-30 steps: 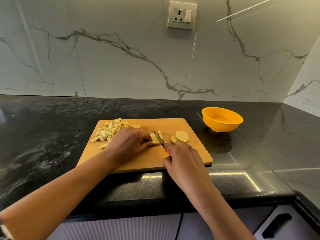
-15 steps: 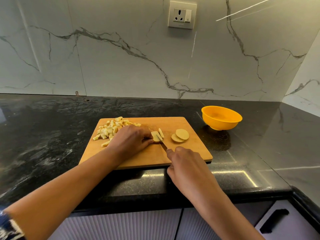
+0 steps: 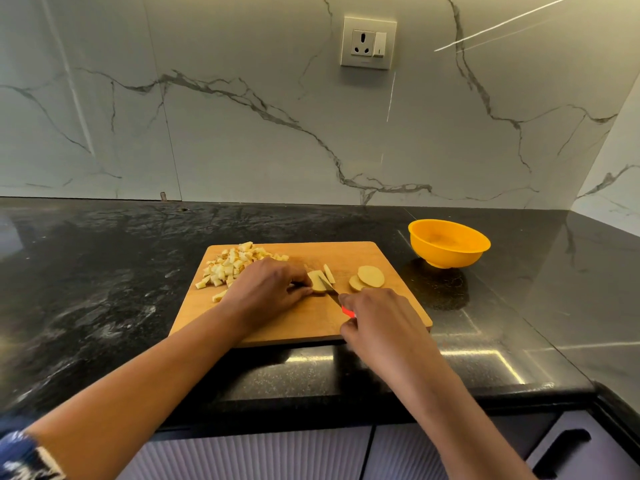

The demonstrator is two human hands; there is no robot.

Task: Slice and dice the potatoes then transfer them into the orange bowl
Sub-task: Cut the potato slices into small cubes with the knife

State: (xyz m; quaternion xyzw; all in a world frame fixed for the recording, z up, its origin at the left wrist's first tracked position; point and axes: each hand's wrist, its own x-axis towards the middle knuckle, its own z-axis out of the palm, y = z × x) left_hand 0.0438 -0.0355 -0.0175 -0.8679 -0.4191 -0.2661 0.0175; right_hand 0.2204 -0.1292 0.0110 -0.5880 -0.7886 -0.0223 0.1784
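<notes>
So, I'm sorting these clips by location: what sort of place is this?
Most likely a home kitchen: a black stone countertop over cabinet fronts, a marble-look backsplash with a wall socket, and diced potato on a wooden cutting board.

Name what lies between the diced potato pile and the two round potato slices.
Head view: the left hand gripping a pale potato piece, plus the red-handled knife.

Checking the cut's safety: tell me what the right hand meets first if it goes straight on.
Likely the potato piece that the left hand holds on the board; the right hand aims its knife at it. Depth is uncertain.
</notes>
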